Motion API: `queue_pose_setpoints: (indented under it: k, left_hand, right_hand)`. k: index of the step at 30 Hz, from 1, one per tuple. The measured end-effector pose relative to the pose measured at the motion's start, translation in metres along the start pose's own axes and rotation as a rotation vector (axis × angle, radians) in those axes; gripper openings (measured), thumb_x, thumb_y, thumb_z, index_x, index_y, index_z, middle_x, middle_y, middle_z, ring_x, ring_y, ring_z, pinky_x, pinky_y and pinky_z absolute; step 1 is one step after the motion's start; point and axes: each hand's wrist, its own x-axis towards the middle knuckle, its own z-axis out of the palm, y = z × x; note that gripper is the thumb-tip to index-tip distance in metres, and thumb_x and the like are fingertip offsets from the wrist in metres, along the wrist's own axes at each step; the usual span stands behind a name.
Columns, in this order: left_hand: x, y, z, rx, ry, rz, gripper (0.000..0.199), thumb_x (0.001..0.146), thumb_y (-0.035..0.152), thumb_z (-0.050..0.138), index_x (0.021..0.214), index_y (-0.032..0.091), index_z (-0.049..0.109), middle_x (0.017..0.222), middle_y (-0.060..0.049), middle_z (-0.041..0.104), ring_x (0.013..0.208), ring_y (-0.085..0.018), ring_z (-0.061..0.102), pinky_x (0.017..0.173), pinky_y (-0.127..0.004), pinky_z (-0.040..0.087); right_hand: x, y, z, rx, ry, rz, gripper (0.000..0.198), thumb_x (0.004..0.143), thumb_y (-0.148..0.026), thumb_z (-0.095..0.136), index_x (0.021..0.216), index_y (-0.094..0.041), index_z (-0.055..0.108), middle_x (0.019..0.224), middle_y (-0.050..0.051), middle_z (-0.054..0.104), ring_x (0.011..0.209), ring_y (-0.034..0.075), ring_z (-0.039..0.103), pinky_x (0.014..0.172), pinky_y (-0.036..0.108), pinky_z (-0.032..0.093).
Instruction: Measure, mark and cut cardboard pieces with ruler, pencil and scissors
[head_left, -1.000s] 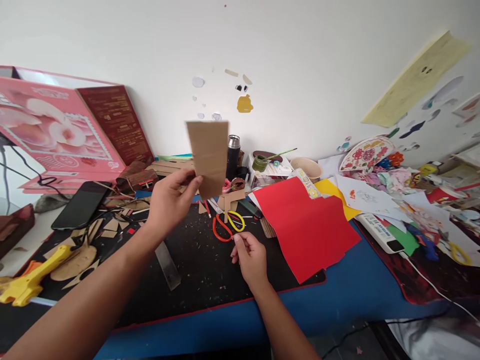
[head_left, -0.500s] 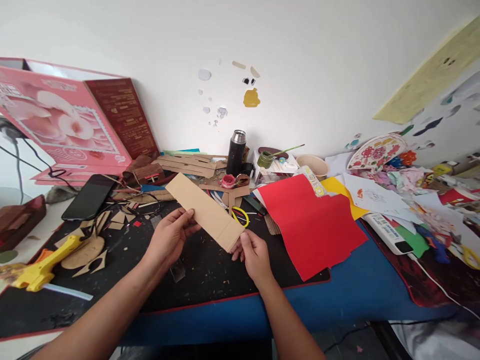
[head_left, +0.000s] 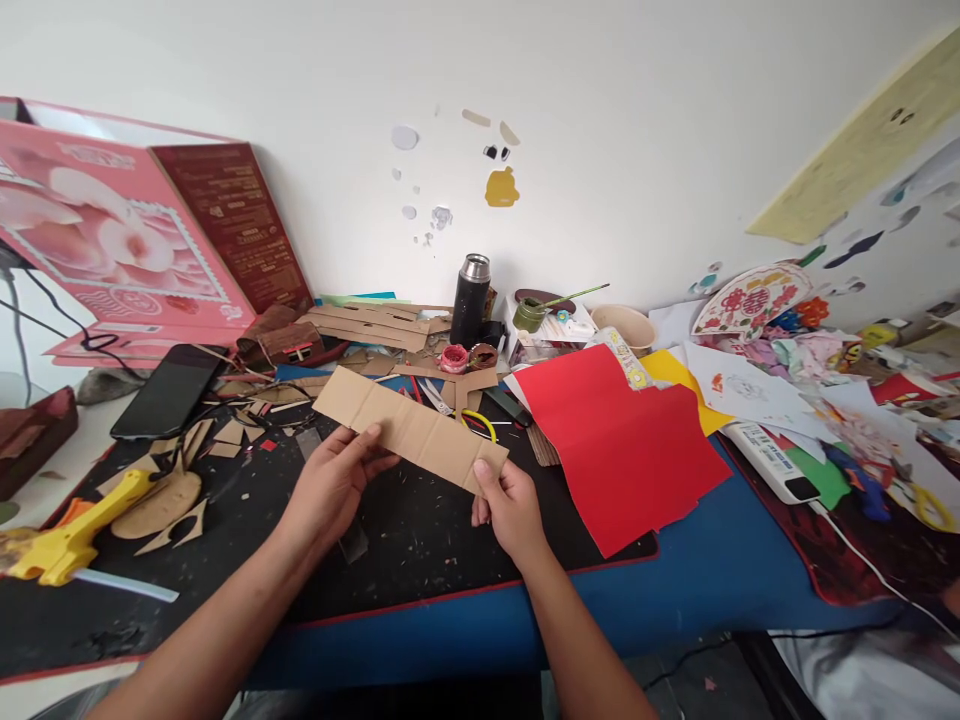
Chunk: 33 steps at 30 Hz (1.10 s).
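Note:
A tan cardboard strip (head_left: 416, 432) with several crosswise creases is held up over the black mat (head_left: 405, 560). My left hand (head_left: 341, 480) pinches its lower edge near the left end, thumb on the front face. At the right end, my right hand (head_left: 514, 505) grips a corner between thumb and fingers. Just behind the strip lie yellow-handled scissors (head_left: 480, 424), partly hidden by it. A sheet of red paper (head_left: 619, 450) is to the right of my right hand.
A yellow glue gun (head_left: 82, 535) and cardboard scraps (head_left: 229, 437) lie left, near a black phone (head_left: 171, 390). A black thermos (head_left: 471, 300) and red paint jar (head_left: 454, 358) stand behind. A white power strip (head_left: 769, 462) sits right. Part of another person shows at the lower right edge.
The cardboard strip has turned to lie flatter across the view, and several creases now show on it. Its left end has dropped. Both hands keep their grip.

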Motion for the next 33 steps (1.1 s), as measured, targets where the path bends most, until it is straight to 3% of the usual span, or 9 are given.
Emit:
queue_pose_setpoints:
  k: [6,11,14,18,22,27,33]
  left_hand:
    - [0.005,0.009,-0.015,-0.006,0.049,0.005,0.035,0.062,0.039,0.1,0.077,0.017,0.077,0.076,-0.003,0.075,0.068,-0.017,0.072,0.058,-0.026,0.064]
    - [0.001,0.002,-0.018,0.1,0.06,0.143,0.042,0.058,0.051,0.102,0.068,0.017,0.078,0.069,-0.004,0.074,0.062,-0.016,0.07,0.06,-0.025,0.065]
    - [-0.002,0.003,-0.017,0.085,0.039,0.096,0.047,0.054,0.053,0.104,0.071,0.016,0.08,0.072,-0.006,0.076,0.064,-0.017,0.072,0.06,-0.024,0.064]
    - [-0.007,0.002,-0.014,0.028,-0.015,-0.011,0.048,0.045,0.041,0.109,0.072,0.014,0.08,0.071,-0.005,0.076,0.068,-0.016,0.073,0.062,-0.022,0.064]
    - [-0.008,-0.006,-0.01,0.0,-0.056,-0.075,0.047,0.048,0.037,0.109,0.074,0.014,0.079,0.076,-0.005,0.076,0.069,-0.016,0.073,0.065,-0.025,0.066]
    - [-0.006,-0.006,-0.008,-0.01,-0.018,-0.02,0.048,0.048,0.037,0.109,0.077,0.014,0.078,0.075,-0.003,0.074,0.068,-0.014,0.07,0.062,-0.023,0.065]
    - [-0.006,0.002,-0.009,0.006,0.06,0.012,0.053,0.041,0.039,0.109,0.072,0.014,0.074,0.07,-0.002,0.073,0.066,-0.014,0.07,0.059,-0.021,0.063]
  right_hand:
    - [0.001,-0.001,-0.002,0.044,-0.036,0.038,0.057,0.089,-0.077,0.07,0.077,-0.023,0.058,0.04,-0.011,0.041,0.033,0.012,0.046,0.039,0.024,0.042]
    - [0.002,-0.001,-0.003,0.025,-0.025,0.035,0.055,0.09,-0.075,0.07,0.08,-0.023,0.058,0.04,-0.012,0.039,0.032,0.011,0.042,0.037,0.023,0.04]
    - [0.002,0.0,-0.003,0.016,-0.016,0.028,0.057,0.088,-0.077,0.07,0.076,-0.023,0.056,0.04,-0.012,0.039,0.032,0.011,0.043,0.037,0.023,0.04]
    - [0.001,0.002,-0.002,-0.012,-0.022,0.019,0.059,0.088,-0.078,0.069,0.072,-0.023,0.055,0.04,-0.009,0.043,0.033,0.012,0.045,0.038,0.024,0.04]
    - [0.0,0.003,-0.002,-0.049,-0.027,0.004,0.059,0.091,-0.077,0.068,0.071,-0.023,0.056,0.042,-0.006,0.05,0.036,0.013,0.05,0.041,0.024,0.04]
    - [-0.001,-0.001,-0.003,-0.082,-0.067,0.001,0.059,0.091,-0.077,0.066,0.074,-0.021,0.06,0.047,-0.003,0.057,0.04,0.013,0.054,0.043,0.024,0.042]
    - [0.0,0.001,-0.004,-0.132,-0.048,-0.048,0.058,0.099,-0.071,0.06,0.066,-0.024,0.049,0.046,-0.004,0.053,0.04,0.012,0.052,0.046,0.024,0.042]
